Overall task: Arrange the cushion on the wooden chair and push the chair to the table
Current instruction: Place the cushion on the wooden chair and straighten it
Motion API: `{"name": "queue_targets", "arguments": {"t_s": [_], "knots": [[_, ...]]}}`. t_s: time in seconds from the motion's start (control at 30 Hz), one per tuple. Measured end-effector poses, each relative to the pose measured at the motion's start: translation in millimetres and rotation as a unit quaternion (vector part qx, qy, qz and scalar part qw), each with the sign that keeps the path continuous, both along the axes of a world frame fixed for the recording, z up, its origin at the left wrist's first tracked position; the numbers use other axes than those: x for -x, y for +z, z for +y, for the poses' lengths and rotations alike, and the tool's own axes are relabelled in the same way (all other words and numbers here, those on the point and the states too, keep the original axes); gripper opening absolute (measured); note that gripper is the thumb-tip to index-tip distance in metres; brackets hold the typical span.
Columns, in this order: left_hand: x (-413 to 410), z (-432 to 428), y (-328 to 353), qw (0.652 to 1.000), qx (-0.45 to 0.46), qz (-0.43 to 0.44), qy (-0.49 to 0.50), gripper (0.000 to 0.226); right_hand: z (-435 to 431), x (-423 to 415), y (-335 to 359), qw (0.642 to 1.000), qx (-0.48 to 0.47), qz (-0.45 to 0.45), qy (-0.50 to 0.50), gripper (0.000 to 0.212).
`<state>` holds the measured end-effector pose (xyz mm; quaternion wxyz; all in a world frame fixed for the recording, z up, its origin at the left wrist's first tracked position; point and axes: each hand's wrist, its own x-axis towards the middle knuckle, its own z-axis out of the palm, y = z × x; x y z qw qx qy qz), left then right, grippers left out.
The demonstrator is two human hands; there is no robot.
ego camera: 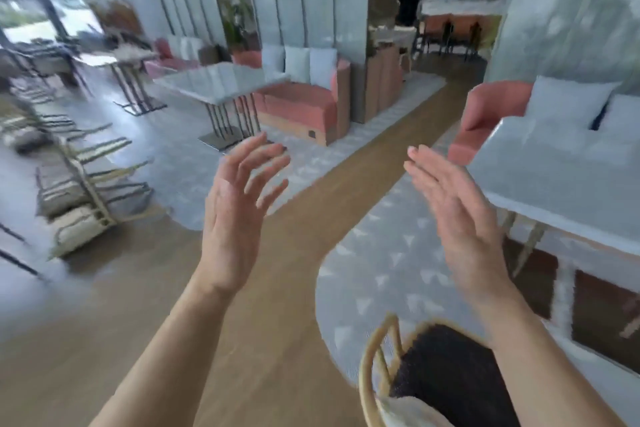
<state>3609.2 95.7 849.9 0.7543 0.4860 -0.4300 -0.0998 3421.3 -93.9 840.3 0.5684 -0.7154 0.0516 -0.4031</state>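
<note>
Pale curved-wood chair [372, 367]: where is it sitting? (Obs. 1)

It is sitting at the lower right of the view, on the grey rug with pale triangles [391, 253] and near the grey stone-topped table [554, 191]. The right forearm is crossing over it, so contact with the table cannot be told. (Obs. 2)

Cushion? (Obs. 1)

The dark fuzzy seat cushion [446, 367] is lying on the chair's seat, inside the curved frame. A pale fabric piece [405, 409] is showing at the bottom edge, too blurred to identify. (Obs. 2)

Hands? (Obs. 1)

Both are hovering in the air above the brown wooden floor [259, 288], well apart from the chair, and are gripping nothing. The left hand [239, 204] is spreading its fingers, slightly bent. The right hand [453, 204] is holding its fingers straight and together, palm facing the left hand. (Obs. 2)

Surroundings? (Obs. 1)

A second grey-topped table on dark metal legs [221, 81] is standing beyond the left hand, beside a pink sofa with pale cushions [304, 100]. Stacked chairs [79, 191] are leaning at the far left. The whole view is blurring. (Obs. 2)
</note>
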Motion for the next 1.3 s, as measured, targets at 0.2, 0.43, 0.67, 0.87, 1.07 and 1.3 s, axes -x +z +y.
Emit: {"name": "queue_targets", "arguments": {"t_s": [0.2,0.43,0.67,0.87,1.07,1.3], "knots": [[-100.9,146.5,109.6,0.98,0.078,-0.083,0.163,0.062,92.6,-158.8,103.7,0.978,0.086,-0.1,0.164,0.085],[-219.8,282.3,128.8,0.941,0.08,-0.11,0.308,0.034,207.5,-337.6,121.9,0.943,0.095,-0.147,0.282,0.089],[-331.4,335.4,135.0,0.928,0.042,-0.158,0.336,0.049,270.5,-474.7,113.7,0.932,0.071,-0.136,0.327,0.091],[-461.3,348.5,109.0,0.919,0.027,-0.166,0.357,0.047,281.2,-608.9,96.4,0.93,0.06,-0.125,0.339,0.091],[-579.7,363.1,108.0,0.906,0.001,-0.158,0.393,0.054,299.8,-755.0,97.6,0.922,0.032,-0.122,0.367,0.095],[-694.4,432.8,103.1,0.873,-0.005,-0.141,0.467,0.06,370.6,-918.1,100.3,0.895,0.031,-0.127,0.426,0.092]]}}
